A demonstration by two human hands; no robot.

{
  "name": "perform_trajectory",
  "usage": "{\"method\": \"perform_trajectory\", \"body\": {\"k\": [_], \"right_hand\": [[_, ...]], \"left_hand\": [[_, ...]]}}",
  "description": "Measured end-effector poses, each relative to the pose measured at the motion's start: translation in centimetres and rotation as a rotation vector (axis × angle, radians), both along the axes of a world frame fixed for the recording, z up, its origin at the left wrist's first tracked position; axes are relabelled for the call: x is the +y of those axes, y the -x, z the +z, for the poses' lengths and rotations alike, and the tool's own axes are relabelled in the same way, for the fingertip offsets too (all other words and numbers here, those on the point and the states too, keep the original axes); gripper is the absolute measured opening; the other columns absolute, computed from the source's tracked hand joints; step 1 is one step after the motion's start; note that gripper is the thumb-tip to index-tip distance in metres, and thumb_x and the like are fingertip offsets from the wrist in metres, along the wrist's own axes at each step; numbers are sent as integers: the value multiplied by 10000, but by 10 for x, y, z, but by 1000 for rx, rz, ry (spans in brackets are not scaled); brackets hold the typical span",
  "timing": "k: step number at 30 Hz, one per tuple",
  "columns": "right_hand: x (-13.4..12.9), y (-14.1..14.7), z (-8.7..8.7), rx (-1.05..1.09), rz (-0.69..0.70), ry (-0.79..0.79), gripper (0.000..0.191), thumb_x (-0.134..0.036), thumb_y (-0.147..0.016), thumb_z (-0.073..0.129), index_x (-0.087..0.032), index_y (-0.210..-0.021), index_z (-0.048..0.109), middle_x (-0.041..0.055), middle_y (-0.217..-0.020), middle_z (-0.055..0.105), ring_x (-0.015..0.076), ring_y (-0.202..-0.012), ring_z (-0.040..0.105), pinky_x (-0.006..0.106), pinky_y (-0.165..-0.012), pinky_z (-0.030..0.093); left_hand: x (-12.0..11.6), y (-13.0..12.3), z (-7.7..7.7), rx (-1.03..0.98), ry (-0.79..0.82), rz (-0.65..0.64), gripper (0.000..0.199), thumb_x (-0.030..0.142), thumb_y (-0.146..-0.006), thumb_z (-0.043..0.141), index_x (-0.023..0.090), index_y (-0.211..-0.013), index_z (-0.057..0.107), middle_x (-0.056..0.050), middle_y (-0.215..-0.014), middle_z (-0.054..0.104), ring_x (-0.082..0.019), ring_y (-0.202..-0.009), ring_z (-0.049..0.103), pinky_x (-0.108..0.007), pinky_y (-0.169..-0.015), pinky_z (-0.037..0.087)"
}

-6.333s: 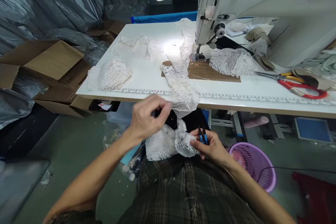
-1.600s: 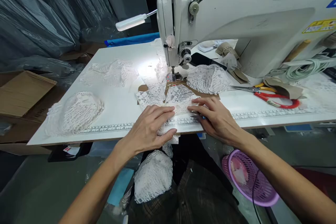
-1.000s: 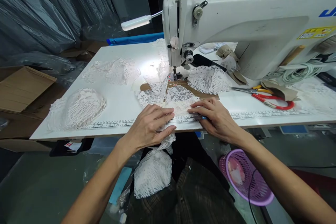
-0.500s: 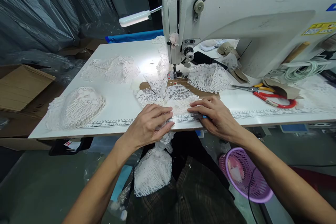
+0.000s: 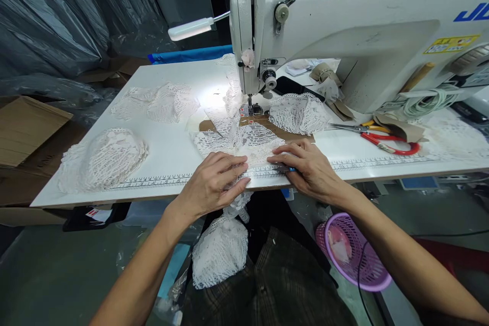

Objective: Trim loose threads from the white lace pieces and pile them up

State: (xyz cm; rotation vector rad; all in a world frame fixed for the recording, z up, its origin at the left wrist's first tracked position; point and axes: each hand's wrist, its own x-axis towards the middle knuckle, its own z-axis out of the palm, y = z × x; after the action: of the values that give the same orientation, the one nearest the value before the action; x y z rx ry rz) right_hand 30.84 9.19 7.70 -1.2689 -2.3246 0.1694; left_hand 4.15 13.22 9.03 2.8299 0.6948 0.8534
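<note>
My left hand [image 5: 216, 179] is at the table's front edge, its thumb and fingers closed over a strip of white lace that runs down off the edge. A white lace piece [image 5: 257, 145] lies flat in front of the sewing machine's presser foot [image 5: 250, 108]. My right hand [image 5: 311, 169] rests at that piece's right corner, fingertips on the lace. Tucked under its fingers is a small metal tool with a blue part [image 5: 292, 169]; its exact kind is mostly hidden. Joined lace [image 5: 220, 252] hangs into my lap.
Stacked lace pieces [image 5: 114, 158] lie at left, more lace [image 5: 156, 102] behind them. A lace piece [image 5: 300, 112] and red-handled scissors [image 5: 393, 145] are on the right. The white sewing machine [image 5: 344, 15] stands at the back. A purple basket [image 5: 359, 254] is below the table.
The view has shifted slightly, so the table and machine appear a little further left. Both hands keep their places on the lace, with no clear movement of the pieces.
</note>
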Motion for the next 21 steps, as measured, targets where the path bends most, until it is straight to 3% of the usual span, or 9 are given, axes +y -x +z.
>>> {"method": "perform_trajectory", "body": {"k": [10, 16, 21], "right_hand": [[0, 0, -1, -19, -3, -18, 388, -117, -844, 537, -257, -1192, 639, 60, -1235, 624, 278, -1041, 498, 425, -835, 410], [9, 2, 9, 31, 19, 44, 348, -93, -841, 502, -199, -1125, 672, 90, -1125, 655, 270, -996, 517, 415, -834, 417], [14, 2, 19, 78, 41, 131, 370, -63, -816, 472, -197, -1086, 686, 85, -1072, 661, 263, -1013, 537, 419, -865, 420]], "left_hand": [[1, 2, 2, 17, -11, -36, 278, 246, -860, 656, 189, -1132, 656, -121, -1155, 697, -242, -994, 644, -438, -841, 530], [3, -5, 14, 6, 136, -2, 198, 282, -879, 634, 192, -1040, 709, -93, -1060, 711, -219, -970, 642, -371, -810, 538], [11, -13, 14, 27, 210, 51, 157, 259, -924, 552, 173, -899, 681, -63, -928, 690, -192, -868, 619, -340, -758, 501]]}}
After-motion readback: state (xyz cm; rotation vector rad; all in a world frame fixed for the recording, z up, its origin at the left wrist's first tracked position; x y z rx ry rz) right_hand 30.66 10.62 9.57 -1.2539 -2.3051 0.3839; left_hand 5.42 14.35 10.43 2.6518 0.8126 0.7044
